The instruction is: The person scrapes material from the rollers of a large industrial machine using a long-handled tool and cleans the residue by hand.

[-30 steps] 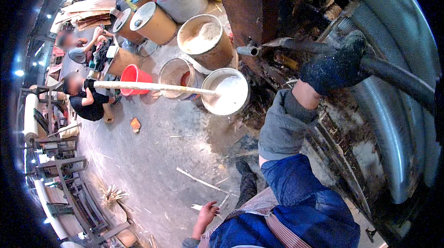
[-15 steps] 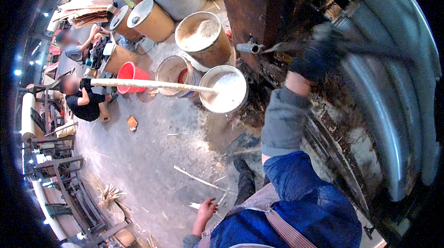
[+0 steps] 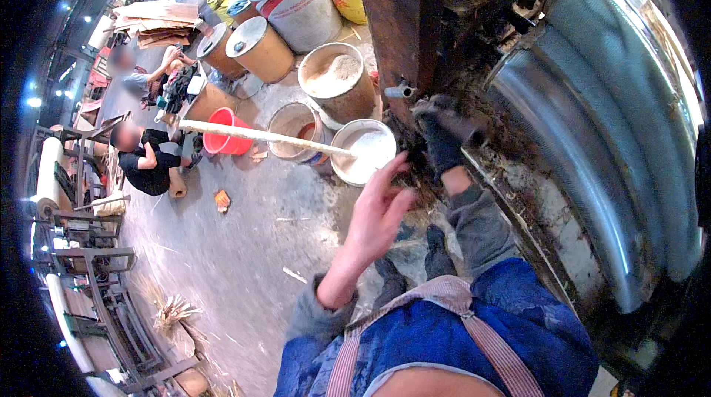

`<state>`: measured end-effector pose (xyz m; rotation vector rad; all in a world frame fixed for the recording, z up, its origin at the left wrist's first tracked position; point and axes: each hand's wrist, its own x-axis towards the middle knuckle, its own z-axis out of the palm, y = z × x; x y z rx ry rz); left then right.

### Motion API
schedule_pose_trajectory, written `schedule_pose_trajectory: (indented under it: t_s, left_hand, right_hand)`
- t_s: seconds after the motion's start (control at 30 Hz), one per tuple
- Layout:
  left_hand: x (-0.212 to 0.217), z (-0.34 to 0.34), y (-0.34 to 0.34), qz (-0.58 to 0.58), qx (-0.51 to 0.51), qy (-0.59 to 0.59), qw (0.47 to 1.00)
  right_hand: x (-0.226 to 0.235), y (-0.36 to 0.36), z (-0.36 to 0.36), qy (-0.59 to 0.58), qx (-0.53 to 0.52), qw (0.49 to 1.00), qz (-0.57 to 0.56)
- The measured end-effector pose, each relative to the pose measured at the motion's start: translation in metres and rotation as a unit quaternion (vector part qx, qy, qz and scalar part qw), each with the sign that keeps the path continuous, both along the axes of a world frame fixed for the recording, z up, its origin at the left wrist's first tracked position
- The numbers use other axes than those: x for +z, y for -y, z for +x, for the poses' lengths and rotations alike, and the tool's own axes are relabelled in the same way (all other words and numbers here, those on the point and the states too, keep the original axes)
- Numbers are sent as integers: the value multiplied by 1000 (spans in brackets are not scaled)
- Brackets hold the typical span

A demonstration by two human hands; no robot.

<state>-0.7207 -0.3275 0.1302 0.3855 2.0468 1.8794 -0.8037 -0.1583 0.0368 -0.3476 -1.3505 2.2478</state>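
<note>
Dark metal, or something that looks much like it, makes up the short, blunt-ended bar point(image 3: 468, 132) at the right hand point(image 3: 441, 134), low beside the machine's rusty upright point(image 3: 400, 27) and just below a grey pipe stub point(image 3: 400, 92). The step in hand seems to be gripping or guiding this bar against the machine's side; whether its hidden end meets anything there, I cannot tell. The next move, as I judge it, calls for a sure grip and clearance from the stub.

The right hand wears a black glove, and its fingers look curled closed around the bar (dark on dark, so how tightly is beyond telling). The left hand point(image 3: 379, 212) is bare and slightly blurred, its fingers spread well open with nothing between them; it is raised in front of the body, its fingertips overlapping the view of a white bucket point(image 3: 381, 136), though apparently not touching it.

To the right of the bar curve broad, ridged sheets of shiny metal point(image 3: 585, 182). To its left, a long pale pole point(image 3: 252, 135) slants into the white bucket, passing over a red bucket point(image 3: 222, 147). Behind stands a brown drum point(image 3: 342, 101) of pale powder; farther left, two people sit above the grey floor point(image 3: 237, 249).
</note>
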Motion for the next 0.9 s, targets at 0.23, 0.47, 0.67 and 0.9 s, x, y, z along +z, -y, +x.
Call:
schedule_pose_trajectory:
  t_s: [0.23,0.47,0.67,0.9]
  left_hand:
    - [8,24,-54,172,27,309,935]
    - [-11,38,-30,19,28,245,969]
    - [7,33,-23,-27,-11,238,971]
    - [100,38,-53,-87,-86,137,983]
  right_hand:
    - [-36,16,77,98,179,961,-187]
    - [-80,12,66,89,240,867,-428]
    - [-103,18,16,-29,254,785,-565]
    - [-30,16,-5,77,172,892,-410]
